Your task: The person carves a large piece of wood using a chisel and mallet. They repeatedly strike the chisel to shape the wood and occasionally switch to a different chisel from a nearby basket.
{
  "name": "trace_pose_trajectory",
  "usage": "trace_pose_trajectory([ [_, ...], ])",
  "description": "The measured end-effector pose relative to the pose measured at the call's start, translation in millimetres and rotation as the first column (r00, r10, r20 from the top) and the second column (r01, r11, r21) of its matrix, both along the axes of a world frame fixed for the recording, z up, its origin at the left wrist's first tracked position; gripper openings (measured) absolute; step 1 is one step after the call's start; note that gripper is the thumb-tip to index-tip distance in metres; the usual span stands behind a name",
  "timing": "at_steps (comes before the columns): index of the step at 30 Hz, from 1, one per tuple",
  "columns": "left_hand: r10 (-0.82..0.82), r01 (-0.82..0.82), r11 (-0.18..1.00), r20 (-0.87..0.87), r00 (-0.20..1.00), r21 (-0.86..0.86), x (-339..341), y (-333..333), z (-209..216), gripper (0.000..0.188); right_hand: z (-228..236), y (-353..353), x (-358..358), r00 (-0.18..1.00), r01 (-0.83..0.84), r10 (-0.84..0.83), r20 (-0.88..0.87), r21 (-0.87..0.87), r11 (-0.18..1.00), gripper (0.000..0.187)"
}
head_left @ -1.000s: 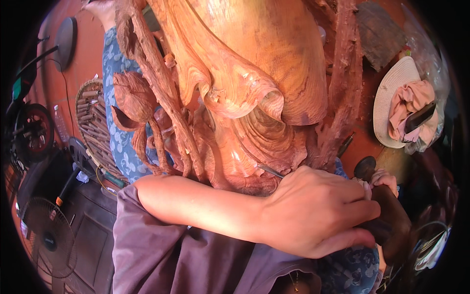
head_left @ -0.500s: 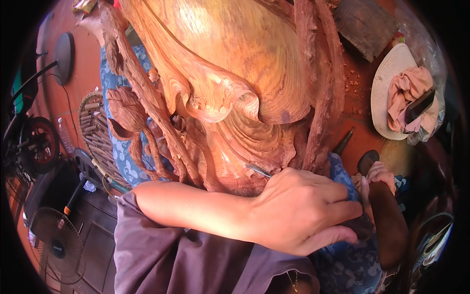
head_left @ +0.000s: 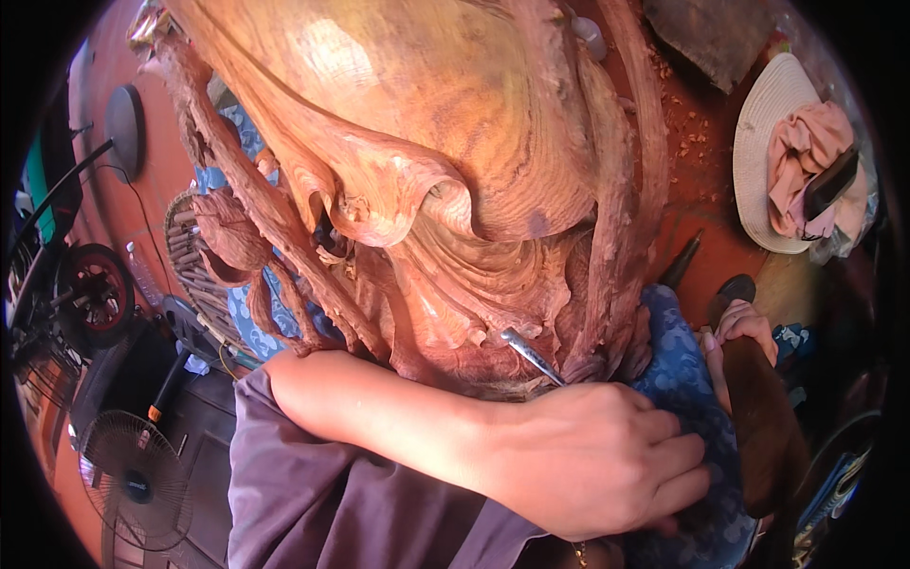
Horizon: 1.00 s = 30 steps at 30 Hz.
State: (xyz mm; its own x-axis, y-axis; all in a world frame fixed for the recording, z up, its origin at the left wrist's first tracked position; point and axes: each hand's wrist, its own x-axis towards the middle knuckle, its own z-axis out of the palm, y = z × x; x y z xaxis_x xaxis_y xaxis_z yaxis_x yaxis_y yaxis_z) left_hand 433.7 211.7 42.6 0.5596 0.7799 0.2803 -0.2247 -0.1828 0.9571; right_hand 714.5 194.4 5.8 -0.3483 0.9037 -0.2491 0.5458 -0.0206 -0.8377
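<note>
A large reddish-brown wood carving [head_left: 493, 104] with flowing folds and curled edges fills the middle. My left arm crosses in front of it from the left. My left hand [head_left: 592, 460] is closed around a chisel, whose handle the fingers hide. The chisel's metal blade [head_left: 533, 357] points up and left, its tip at the carved folds low on the piece; firm contact is hard to judge. On the right, my right hand [head_left: 744, 327] has its fingers curled at the upper end of a dark brown wooden mallet [head_left: 766, 408], which stands apart from my left hand.
Blue patterned cloth [head_left: 678, 356] lies beneath the carving. At far right sit a pale brimmed hat [head_left: 758, 142] and a pink cloth [head_left: 801, 156]. Wood shavings [head_left: 690, 133] litter the red tile floor. A fan [head_left: 137, 484] and a wheel [head_left: 95, 297] stand on the left.
My left hand has shifted down, and more of the chisel blade shows. The mallet has moved slightly right, widening its gap from my left hand. The whole view has shifted a little.
</note>
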Motion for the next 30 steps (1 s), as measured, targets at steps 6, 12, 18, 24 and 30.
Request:
trace_pose_trajectory([
  [6,-0.144,0.137,0.987,-0.071,0.987,-0.085,-3,-2,-1,0.027,-1,-1,-1,0.999,-0.042,0.04,-0.036,-0.064,0.997,0.036],
  [12,-0.18,0.16,0.979,-0.162,0.97,-0.126,-7,2,-1,0.029,-6,-11,5,0.998,0.065,-0.067,-0.021,-0.071,0.995,0.033],
  [18,-0.198,0.167,0.971,-0.18,0.964,-0.173,-9,7,-1,0.03,-6,-11,5,0.999,0.042,-0.042,0.0,-0.063,0.997,0.034],
  [24,-0.253,0.215,0.953,-0.172,0.952,-0.212,-10,9,-5,0.031,-9,-11,5,0.998,-0.009,0.009,-0.059,0.0,1.0,0.033],
  [30,-0.178,0.141,0.973,-0.202,0.963,-0.182,-11,10,-6,0.032,-14,-8,0,0.994,-0.103,0.094,0.052,0.208,0.973,0.028],
])
